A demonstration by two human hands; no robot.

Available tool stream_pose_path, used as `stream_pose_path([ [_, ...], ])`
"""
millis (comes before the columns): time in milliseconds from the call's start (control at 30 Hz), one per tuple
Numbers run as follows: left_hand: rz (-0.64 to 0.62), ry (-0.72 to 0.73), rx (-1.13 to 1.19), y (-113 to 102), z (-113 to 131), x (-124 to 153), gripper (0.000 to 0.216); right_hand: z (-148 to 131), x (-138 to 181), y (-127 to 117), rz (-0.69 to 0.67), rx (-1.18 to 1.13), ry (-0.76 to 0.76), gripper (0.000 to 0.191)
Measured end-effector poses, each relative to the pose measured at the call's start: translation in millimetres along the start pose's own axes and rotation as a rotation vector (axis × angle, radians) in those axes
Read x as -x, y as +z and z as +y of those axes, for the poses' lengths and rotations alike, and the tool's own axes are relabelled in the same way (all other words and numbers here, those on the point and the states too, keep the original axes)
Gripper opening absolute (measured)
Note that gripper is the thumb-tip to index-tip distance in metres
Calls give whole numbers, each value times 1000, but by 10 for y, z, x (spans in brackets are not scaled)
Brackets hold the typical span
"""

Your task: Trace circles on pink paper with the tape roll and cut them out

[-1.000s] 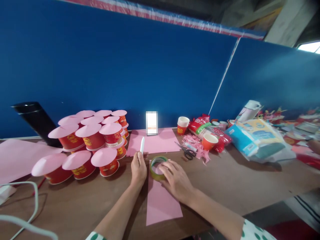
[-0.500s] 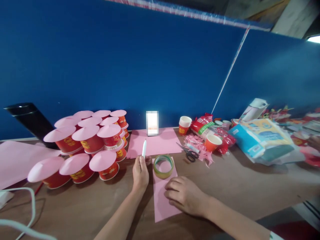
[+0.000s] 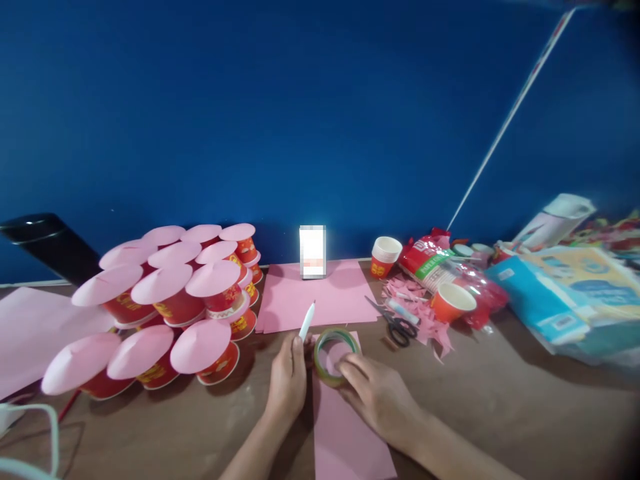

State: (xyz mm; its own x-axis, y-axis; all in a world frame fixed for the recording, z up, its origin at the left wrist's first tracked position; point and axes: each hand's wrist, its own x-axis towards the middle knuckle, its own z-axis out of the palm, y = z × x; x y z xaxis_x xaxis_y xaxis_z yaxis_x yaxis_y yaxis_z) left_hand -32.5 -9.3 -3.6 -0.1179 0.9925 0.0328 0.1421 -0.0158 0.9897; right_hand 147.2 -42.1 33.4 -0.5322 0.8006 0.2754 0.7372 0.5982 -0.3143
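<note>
1 tape roll (image 3: 323, 374), partly behind right hand (image 3: 383, 395).

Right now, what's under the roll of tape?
Pink paper shows through the hole of the tape. Whatever the tape's band and the right hand cover can't be seen.

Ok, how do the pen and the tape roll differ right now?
Shape: the pen is slim and straight, the tape roll a wide ring with an open centre.
Colour: the pen is white with a dark tip, the tape roll yellowish-green.
Pose: the pen points up and away in the left hand; the tape roll sits over the pink strip, the right hand's fingers at its rim.
Shared: each is at a hand.
</note>
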Motion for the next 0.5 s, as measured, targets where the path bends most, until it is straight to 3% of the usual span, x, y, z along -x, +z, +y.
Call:
stream_pose_path([
  [167,-12,-18,-128,-23,13,2,35,132,56,168,44,20,-49,22],
  [433,-15,-63,-289,-58,-39,23,32,268,84,173,122,-20,-149,22],
  [500,-11,-96,-276,-62,-90,34,33,282,117,196,63,-30,-138,23],
])
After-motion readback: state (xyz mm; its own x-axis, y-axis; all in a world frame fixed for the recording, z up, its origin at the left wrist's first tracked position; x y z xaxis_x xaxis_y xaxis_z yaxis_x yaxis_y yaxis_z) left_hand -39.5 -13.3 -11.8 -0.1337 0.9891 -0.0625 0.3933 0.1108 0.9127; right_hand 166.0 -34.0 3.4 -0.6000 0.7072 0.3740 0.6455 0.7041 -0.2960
